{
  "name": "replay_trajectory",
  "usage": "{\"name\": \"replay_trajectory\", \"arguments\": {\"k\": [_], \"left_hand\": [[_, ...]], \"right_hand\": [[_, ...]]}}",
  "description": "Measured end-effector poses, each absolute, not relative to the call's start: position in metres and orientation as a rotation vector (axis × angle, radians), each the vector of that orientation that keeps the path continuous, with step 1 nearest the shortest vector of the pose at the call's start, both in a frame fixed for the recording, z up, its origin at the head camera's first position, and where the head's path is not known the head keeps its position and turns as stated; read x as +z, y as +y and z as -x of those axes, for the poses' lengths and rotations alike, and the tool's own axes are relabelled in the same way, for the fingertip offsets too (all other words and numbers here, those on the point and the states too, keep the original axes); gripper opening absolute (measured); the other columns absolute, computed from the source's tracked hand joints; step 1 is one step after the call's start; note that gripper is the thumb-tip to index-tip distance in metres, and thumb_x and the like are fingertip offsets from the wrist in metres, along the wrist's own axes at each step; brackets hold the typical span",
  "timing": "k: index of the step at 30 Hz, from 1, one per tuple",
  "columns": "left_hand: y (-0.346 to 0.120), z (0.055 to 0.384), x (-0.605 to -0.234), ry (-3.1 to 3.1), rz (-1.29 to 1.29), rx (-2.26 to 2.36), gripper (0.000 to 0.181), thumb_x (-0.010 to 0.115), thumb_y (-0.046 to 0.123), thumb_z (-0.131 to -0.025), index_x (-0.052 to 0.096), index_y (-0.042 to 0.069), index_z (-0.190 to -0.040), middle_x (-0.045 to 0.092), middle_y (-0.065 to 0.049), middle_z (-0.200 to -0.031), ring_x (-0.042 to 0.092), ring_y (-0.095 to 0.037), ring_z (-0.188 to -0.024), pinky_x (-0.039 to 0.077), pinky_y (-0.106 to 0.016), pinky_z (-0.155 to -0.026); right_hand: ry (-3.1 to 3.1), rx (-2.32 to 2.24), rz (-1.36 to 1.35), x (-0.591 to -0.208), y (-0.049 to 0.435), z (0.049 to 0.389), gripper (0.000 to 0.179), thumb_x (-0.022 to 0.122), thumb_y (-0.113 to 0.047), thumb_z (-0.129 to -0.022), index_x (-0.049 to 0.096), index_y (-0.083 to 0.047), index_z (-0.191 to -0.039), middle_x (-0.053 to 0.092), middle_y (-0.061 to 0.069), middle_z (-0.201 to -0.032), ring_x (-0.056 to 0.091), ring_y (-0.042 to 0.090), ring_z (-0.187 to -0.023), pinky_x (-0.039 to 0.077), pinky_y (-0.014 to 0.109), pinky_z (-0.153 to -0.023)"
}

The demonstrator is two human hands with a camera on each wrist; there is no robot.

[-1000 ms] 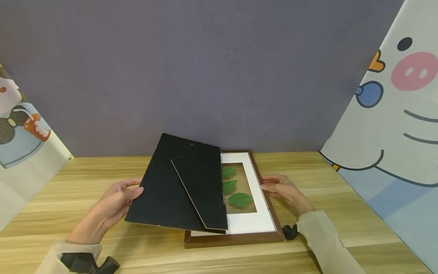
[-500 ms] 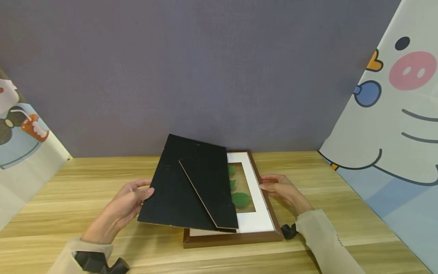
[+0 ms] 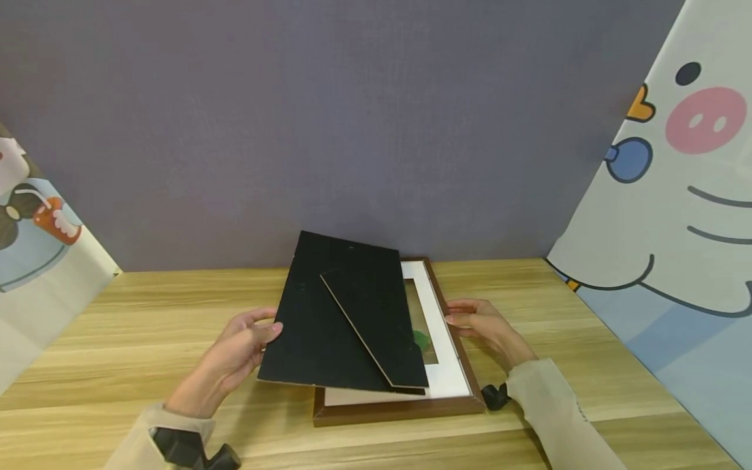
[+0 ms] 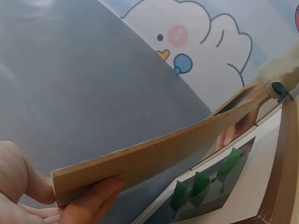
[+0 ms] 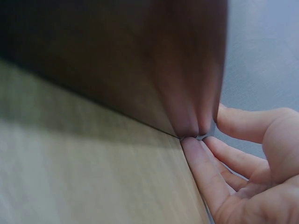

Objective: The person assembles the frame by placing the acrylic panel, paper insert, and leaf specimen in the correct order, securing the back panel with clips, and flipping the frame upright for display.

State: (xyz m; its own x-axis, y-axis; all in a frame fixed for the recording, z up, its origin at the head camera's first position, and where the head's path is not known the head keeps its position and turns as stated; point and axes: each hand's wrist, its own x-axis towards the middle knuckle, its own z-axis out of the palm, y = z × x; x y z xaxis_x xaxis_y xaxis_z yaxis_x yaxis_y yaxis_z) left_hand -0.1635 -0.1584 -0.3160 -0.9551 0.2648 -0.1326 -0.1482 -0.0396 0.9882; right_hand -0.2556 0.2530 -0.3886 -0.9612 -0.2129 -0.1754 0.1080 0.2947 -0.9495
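Observation:
My left hand (image 3: pixel 237 346) pinches the left edge of a black backing board (image 3: pixel 305 326), thumb on top and fingers underneath. The board is tilted, its left side raised. A narrow easel leg (image 3: pixel 376 326) lies aslant on it. Beneath is a brown picture frame (image 3: pixel 405 409) with a white mat (image 3: pixel 452 365). Most of the mat's window is covered in the head view; a green leaf (image 3: pixel 421 340) shows there. In the left wrist view several green leaves (image 4: pixel 200 183) appear under the board. My right hand (image 3: pixel 484 329) holds the frame's right side, thumb on the upper edge, fingertips low against it.
The frame rests on a wood-grain table (image 3: pixel 147 333). Behind stands a grey wall panel (image 3: pixel 352 130). Cartoon-printed panels flank the table, a white one (image 3: pixel 664 196) at the right. Black wrist cameras sit at both sleeves, one (image 3: pixel 496 396) close to the frame's front right corner.
My left hand has carried the backing board to the right, further over the frame, so it covers more of the leaves. The right hand and frame have stayed nearly still.

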Motion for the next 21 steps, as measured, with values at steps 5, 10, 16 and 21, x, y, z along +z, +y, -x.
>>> {"name": "replay_trajectory", "arguments": {"k": [5, 10, 16, 21], "left_hand": [[-0.149, 0.165, -0.318, 1.923, -0.123, 2.097, 0.049, 0.042, 0.0, -0.097, 0.018, -0.013, -0.137, 0.065, 0.007, -0.084, 0.063, -0.003, -0.069, 0.056, -0.023, -0.064], [-0.141, 0.165, -0.32, 1.905, -0.127, 2.103, 0.049, 0.042, 0.0, -0.097, 0.018, -0.012, -0.138, 0.067, 0.007, -0.085, 0.065, -0.005, -0.072, 0.056, -0.023, -0.067], [-0.127, 0.167, -0.322, 1.899, -0.108, 2.123, 0.048, 0.043, -0.001, -0.096, 0.021, -0.011, -0.137, 0.067, 0.006, -0.083, 0.065, -0.005, -0.07, 0.055, -0.023, -0.064], [-0.117, 0.169, -0.325, 1.933, -0.061, 2.117, 0.051, 0.043, -0.001, -0.096, 0.018, -0.012, -0.139, 0.064, 0.004, -0.082, 0.063, -0.005, -0.067, 0.055, -0.022, -0.062]], "right_hand": [[2.29, -1.726, 0.099, -0.39, 0.254, 0.257, 0.055, 0.063, -0.007, -0.09, 0.04, 0.012, -0.136, 0.046, 0.03, -0.136, 0.06, 0.02, -0.11, 0.051, 0.041, -0.095], [2.292, -1.722, 0.099, -0.391, 0.254, 0.257, 0.054, 0.062, -0.008, -0.09, 0.041, 0.011, -0.136, 0.044, 0.03, -0.138, 0.059, 0.019, -0.11, 0.051, 0.039, -0.095], [2.3, -1.719, 0.092, -0.39, 0.254, 0.257, 0.054, 0.063, -0.008, -0.09, 0.042, 0.01, -0.136, 0.045, 0.029, -0.138, 0.059, 0.02, -0.11, 0.051, 0.04, -0.095], [2.297, -1.724, 0.105, -0.389, 0.254, 0.256, 0.055, 0.065, -0.009, -0.088, 0.042, 0.011, -0.135, 0.047, 0.029, -0.136, 0.06, 0.018, -0.108, 0.051, 0.041, -0.094]]}}
